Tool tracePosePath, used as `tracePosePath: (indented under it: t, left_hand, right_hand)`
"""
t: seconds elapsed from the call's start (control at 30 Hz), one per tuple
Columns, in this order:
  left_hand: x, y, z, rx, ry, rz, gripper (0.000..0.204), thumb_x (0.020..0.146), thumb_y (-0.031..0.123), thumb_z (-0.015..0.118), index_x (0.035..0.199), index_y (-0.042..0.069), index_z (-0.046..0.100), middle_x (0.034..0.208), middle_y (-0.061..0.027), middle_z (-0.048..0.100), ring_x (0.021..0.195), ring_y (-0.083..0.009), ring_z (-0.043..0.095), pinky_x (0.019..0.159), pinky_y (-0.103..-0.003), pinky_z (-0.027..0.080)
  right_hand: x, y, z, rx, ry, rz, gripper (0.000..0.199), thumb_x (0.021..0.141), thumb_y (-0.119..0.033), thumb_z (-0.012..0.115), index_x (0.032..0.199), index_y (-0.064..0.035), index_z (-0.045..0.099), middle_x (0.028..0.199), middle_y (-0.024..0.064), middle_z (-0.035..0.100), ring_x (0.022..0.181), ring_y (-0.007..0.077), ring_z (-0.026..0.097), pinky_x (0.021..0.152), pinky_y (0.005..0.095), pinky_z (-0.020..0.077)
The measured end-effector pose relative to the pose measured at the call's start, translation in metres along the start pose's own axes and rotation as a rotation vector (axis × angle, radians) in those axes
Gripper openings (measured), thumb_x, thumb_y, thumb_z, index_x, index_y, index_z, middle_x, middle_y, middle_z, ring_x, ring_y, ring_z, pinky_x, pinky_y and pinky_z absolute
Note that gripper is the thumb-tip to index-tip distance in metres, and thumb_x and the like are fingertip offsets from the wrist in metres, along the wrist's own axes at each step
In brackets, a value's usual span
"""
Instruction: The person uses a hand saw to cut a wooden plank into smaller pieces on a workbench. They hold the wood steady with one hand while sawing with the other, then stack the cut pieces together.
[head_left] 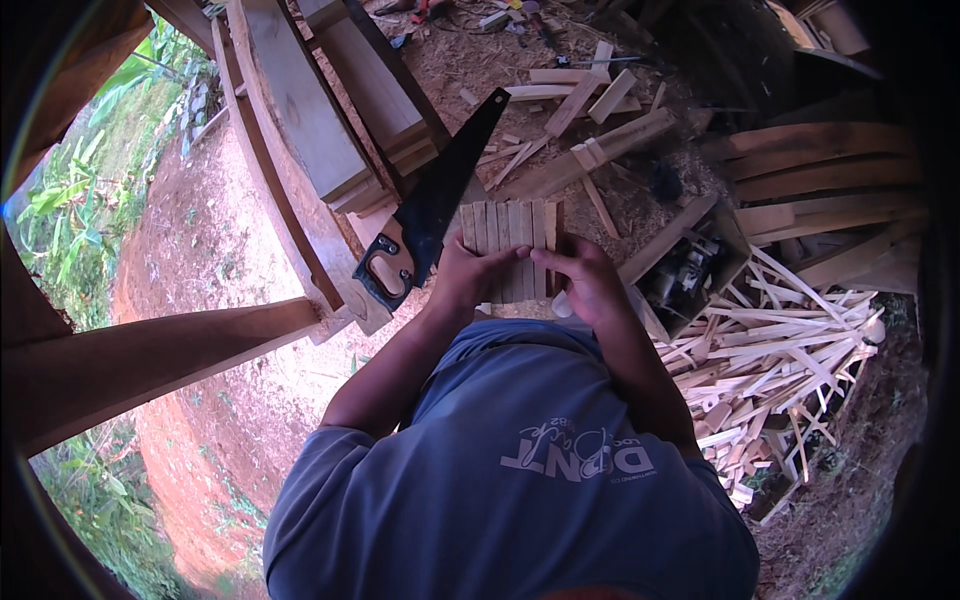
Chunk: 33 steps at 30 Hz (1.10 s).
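Several short wooden slats [508, 228] stand side by side in a tight row in front of my body. My left hand [474, 272] grips the row from its left side, its thumb laid across the near faces. From the right side my right hand [588, 278] closes on the same row, and the two thumb tips almost meet at the middle. The fingers behind the slats are hidden. Just left of my left hand lies a handsaw [440, 195] with a dark blade, its handle [385, 270] toward me.
Long thick planks [300, 100] lie at the upper left, beside a wooden post [170, 360]. Loose offcuts [590, 95] and shavings cover the ground ahead. A wooden box with a dark machine [685, 265] stands at my right, near a heap of thin strips [770, 370] and stacked curved boards [820, 180].
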<state>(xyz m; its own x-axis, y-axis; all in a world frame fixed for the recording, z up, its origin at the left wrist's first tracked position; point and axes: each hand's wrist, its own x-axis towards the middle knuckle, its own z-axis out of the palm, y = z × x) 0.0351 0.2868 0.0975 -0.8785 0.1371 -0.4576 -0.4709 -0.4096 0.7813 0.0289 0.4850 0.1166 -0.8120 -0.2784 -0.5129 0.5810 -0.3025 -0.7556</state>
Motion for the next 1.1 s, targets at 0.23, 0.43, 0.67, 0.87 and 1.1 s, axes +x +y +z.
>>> tracePosePath:
  t: [0.23,0.43,0.67,0.87,1.1]
  left_hand:
    - [-0.001,0.0,0.002,0.039,0.003,-0.027,0.048,0.086,0.013,0.087,0.125,0.002,0.061,0.116,-0.0086,0.073,0.102,-0.0189,0.073,0.091,-0.036,0.06]
    - [0.002,-0.004,0.0,0.01,0.003,-0.011,0.047,0.084,0.011,0.088,0.122,-0.002,0.062,0.112,-0.0133,0.075,0.095,-0.0199,0.075,0.086,-0.035,0.063]
    - [0.003,-0.001,0.001,0.07,0.034,-0.056,0.044,0.086,0.013,0.086,0.121,0.001,0.064,0.111,-0.0093,0.074,0.098,-0.0193,0.074,0.087,-0.037,0.061]
    - [0.006,-0.005,-0.004,0.063,0.031,-0.053,0.043,0.087,0.015,0.086,0.121,0.001,0.064,0.11,-0.0094,0.074,0.097,-0.0194,0.074,0.087,-0.037,0.062]
    - [0.004,-0.013,-0.004,0.0,0.039,-0.027,0.045,0.086,0.014,0.086,0.122,0.0,0.063,0.11,-0.0088,0.074,0.097,-0.019,0.074,0.087,-0.036,0.061]
  right_hand:
    - [0.001,0.004,-0.006,-0.016,0.014,0.011,0.032,0.092,-0.007,0.075,0.121,0.004,0.068,0.113,0.0114,0.074,0.107,0.0193,0.069,0.098,0.0336,0.0506]
    - [0.002,0.003,-0.006,-0.037,0.008,0.004,0.031,0.092,-0.006,0.075,0.12,0.0045,0.068,0.112,0.0114,0.075,0.106,0.0191,0.07,0.099,0.0334,0.0506]
    - [0.005,0.002,-0.005,-0.027,0.011,0.005,0.029,0.092,-0.007,0.075,0.118,0.0047,0.069,0.112,0.0118,0.076,0.106,0.0195,0.07,0.1,0.0338,0.0506]
    - [0.005,0.002,-0.002,-0.04,0.026,0.022,0.027,0.094,-0.008,0.073,0.118,0.0032,0.069,0.111,0.011,0.075,0.106,0.0195,0.07,0.099,0.0339,0.0509]
    - [0.006,0.008,0.002,-0.04,-0.036,0.003,0.032,0.099,-0.021,0.069,0.124,-0.0002,0.068,0.113,0.0081,0.073,0.11,0.0176,0.068,0.099,0.0334,0.0504]
